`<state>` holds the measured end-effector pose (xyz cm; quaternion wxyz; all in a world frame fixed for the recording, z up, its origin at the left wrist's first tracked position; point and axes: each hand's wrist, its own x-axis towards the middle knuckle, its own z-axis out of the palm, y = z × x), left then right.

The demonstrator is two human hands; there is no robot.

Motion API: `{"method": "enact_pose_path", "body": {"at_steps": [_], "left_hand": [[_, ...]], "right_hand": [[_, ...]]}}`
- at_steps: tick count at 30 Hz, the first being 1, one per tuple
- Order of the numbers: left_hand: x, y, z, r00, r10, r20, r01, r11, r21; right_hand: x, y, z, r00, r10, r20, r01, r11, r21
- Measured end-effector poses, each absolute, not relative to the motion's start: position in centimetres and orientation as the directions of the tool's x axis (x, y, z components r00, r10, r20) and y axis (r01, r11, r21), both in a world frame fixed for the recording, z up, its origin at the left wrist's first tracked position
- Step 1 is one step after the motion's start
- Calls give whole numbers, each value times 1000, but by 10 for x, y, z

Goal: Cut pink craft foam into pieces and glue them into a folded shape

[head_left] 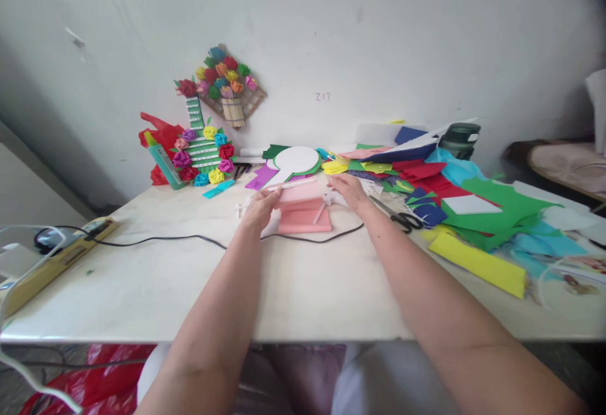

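Observation:
A light pink strip of paper [299, 194], blurred, is stretched between my hands above the table, with a thin pale rolled edge or stick along its top. My left hand [263, 208] pinches the strip's left end. My right hand [348, 191] is at its right end, fingers bent together against the paper; their tips are blurred. Under the strip lies a salmon-pink piece of paper [303, 220], with a thin whitish stick [320, 213] across its right part. A white object [334, 198], partly hidden by my right hand, sits beside it.
Scissors [402, 216] and heaped coloured paper [492, 206] lie to the right. A white round-headed cutout [298, 161] is behind my hands. A paper-flower guitar [204, 150] and glue bottle [165, 162] stand at the left. A black cord [165, 237] crosses the table from a power strip [61, 254].

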<state>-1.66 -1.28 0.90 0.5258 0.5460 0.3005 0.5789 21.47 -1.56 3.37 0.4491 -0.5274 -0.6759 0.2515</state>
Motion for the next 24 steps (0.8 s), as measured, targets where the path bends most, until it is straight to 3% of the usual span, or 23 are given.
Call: {"method": "enact_pose_path", "body": {"at_steps": [3,7,16,24], "left_hand": [[-15,-16,10,225,926,303,-280,-236,930],[-14,-17,10,280,920,273,-277,-195,941],[-12,-16,9,319,906,277,-307,-178,935],[-12,-15,7,331,907,260,-307,-157,939]], "right_hand": [[204,-17,32,-115,954,277,92,288,-953],[199,-16,28,-198,954,226,-124,204,-971],[197,-18,27,-317,931,182,-281,91,-955],[196,-15,22,-366,911,190,-315,71,-946]]}}
